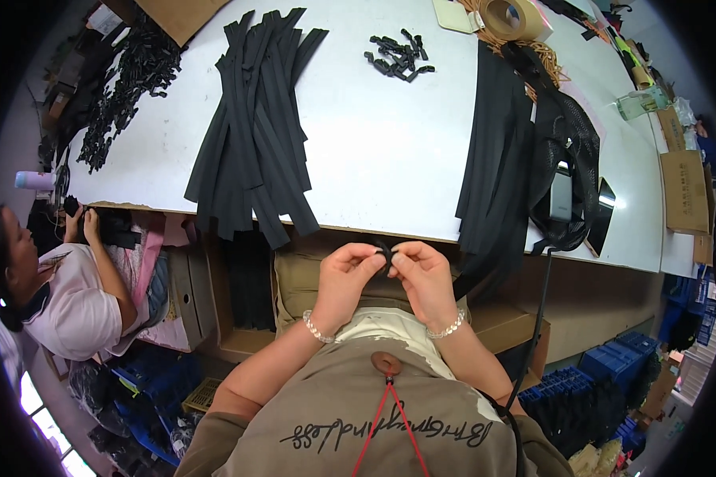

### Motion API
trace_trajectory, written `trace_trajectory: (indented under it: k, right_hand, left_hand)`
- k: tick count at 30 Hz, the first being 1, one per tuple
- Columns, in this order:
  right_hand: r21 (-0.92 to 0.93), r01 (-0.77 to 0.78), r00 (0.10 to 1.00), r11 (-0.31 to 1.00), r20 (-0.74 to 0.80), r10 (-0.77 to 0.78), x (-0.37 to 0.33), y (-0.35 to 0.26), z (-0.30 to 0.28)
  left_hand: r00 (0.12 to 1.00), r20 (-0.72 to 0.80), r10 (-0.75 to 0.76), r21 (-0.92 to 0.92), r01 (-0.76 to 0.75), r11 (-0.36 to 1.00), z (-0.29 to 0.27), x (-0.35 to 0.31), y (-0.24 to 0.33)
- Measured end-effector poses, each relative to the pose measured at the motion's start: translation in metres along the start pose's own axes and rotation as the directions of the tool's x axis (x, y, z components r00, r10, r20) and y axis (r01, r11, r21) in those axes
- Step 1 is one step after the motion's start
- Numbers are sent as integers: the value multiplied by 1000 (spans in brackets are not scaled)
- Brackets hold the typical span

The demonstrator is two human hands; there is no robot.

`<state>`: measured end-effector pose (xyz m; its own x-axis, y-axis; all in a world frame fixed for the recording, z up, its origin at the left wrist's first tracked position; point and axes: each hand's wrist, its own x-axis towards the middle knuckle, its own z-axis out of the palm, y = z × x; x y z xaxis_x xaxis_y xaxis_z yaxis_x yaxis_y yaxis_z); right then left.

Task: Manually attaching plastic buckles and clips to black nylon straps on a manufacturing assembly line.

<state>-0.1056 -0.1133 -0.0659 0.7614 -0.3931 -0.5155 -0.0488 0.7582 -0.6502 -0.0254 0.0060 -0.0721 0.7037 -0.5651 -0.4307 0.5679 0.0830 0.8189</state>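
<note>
Close in front of my body, just off the table's near edge, my left hand point(342, 280) and my right hand point(426, 280) meet fingertip to fingertip. Both pinch a small dark piece point(387, 254); the fingers cover most of it, so its kind is unclear. Beyond my left hand, a pile of flat black strips point(258, 135) fans across the table and hangs over its edge. A second bundle of black strips point(493, 159) drapes over the edge beyond my right hand. Several small black plastic pieces point(398, 56) lie loose toward the far middle.
The white table point(374, 175) spans the far side. A heap of small black parts point(135, 83) lies far left. Right are a black mesh bag point(585, 135), a phone point(561, 195) and a tape roll point(505, 17). An open cardboard box point(497, 327) stands below. A co-worker point(79, 294) sits left.
</note>
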Motion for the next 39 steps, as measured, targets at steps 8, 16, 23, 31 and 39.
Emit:
trace_trajectory:
  k: [8,16,23,31,39]
  right_hand:
    - [-239,481,867,843,269,-419,-11,-3,2]
    - [-295,568,819,768,301,-489,-11,-4,3]
    - [-305,299,953,904,141,-268,-9,-7,4]
    - [-232,62,998,971,26,-58,9,5,-9]
    - [48,-2,997,999,-74,6,17,12,-5]
  left_hand:
    - [901,185,392,27,-403,915,-9,-6,2]
    - [870,232,435,67,-461,885,-12,-2,1]
    - [973,113,203,89,-213,973,-10,-4,4]
    - [990,99,-104,27,102,994,-14,14,0]
    - [983,82,-162,22,161,987,-12,25,-3]
